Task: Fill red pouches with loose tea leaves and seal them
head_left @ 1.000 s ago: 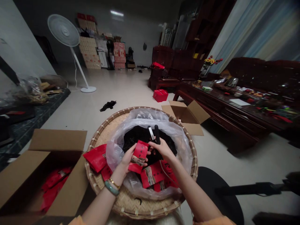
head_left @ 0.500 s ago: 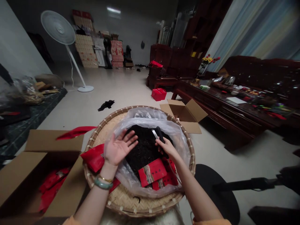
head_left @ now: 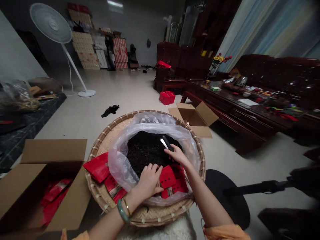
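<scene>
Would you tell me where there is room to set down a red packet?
The woven tray is free between its far-left rim and the plastic bag; the floor, between tray, open carton and black stool. The near side is crowded: red packets, left hand, right hand.

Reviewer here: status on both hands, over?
Left hand on edge of plastic bag; right hand holding black-and-white tool; dark loose leaves in bag; red packets beside it.

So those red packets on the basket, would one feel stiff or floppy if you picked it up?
Probably light and fairly floppy: the red packet looks thin and lies almost flat. Its slight sheen suggests it might slide a little when pinched. Being flat, it seems unlikely to roll if pushed.
</scene>
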A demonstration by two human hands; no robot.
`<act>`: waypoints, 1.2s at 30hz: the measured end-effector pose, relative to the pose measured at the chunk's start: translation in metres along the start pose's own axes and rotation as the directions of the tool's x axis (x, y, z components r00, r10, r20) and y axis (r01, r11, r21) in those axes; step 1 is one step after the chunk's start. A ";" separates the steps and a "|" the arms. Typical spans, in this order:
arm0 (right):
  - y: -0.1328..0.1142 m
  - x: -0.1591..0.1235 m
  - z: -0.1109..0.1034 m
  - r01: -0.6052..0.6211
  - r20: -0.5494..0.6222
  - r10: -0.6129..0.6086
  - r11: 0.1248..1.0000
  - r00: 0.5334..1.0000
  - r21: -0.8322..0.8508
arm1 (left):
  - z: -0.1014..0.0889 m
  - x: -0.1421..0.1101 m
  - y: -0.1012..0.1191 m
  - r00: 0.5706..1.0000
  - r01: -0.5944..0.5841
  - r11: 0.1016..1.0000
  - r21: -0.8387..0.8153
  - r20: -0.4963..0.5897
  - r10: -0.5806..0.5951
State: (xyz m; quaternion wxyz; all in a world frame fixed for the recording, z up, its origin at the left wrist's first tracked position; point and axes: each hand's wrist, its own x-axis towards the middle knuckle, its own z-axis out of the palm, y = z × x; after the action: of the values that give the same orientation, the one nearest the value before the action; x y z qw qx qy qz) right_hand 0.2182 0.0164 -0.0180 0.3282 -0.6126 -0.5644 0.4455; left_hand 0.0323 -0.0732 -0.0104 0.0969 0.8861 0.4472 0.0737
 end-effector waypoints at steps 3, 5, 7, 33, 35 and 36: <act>0.003 0.002 0.000 0.007 -0.045 -0.013 0.991 0.999 -0.130 | 0.000 -0.001 0.005 0.998 -0.056 0.998 0.030 -0.006 0.056; 0.005 0.003 -0.001 0.048 -0.082 -0.069 0.969 0.994 -0.240 | 0.001 0.001 0.004 0.998 -0.065 0.997 0.028 0.004 0.065; 0.007 0.004 -0.003 0.095 -0.101 -0.137 0.933 0.985 -0.347 | 0.002 0.005 -0.004 0.999 -0.032 0.999 -0.006 0.007 0.032; 0.000 -0.052 -0.001 0.368 -0.108 -0.499 0.753 0.860 -0.546 | -0.006 0.007 -0.033 0.888 0.281 0.769 -0.574 -0.149 -0.436; -0.007 -0.060 0.019 0.433 -0.073 -0.516 0.780 0.853 -0.451 | -0.004 0.007 -0.033 0.866 0.262 0.691 -0.673 -0.152 -0.476; -0.009 -0.062 0.029 0.437 -0.090 -0.514 0.798 0.853 -0.415 | -0.003 0.006 -0.033 0.853 0.253 0.641 -0.724 -0.146 -0.501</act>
State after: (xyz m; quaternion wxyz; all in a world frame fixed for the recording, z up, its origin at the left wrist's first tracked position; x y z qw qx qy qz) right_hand 0.1904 -0.0461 -0.0100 0.3593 -0.5433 -0.7402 0.1671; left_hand 0.0097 -0.0486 -0.0146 0.3510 0.6458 0.5753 0.3589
